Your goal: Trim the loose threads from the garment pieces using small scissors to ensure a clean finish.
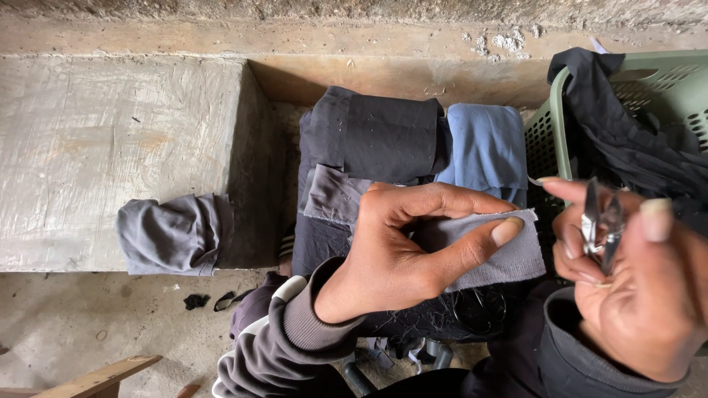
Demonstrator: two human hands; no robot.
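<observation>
Pinching a grey cloth piece (493,250) taut at centre is the left hand (398,250); small snips (601,225) are gripped by the right hand (634,287) at 3 o'clock, blades near its edge; green basket (664,81) at 2 o'clock.

Items I log from the head view. Left hand (398,247), centre: thumb and fingers (442,199) pinching a grey fabric strip (501,254). Right hand (634,287), at 3 o'clock: holding small metal thread snips (601,225), blades up. Folded dark cloth (383,136) and blue cloth (487,147) at 12 o'clock. Green basket (664,85) with black garments at 2 o'clock. Grey bundle (173,232) at 9 o'clock, against the concrete ledge (110,147).
</observation>
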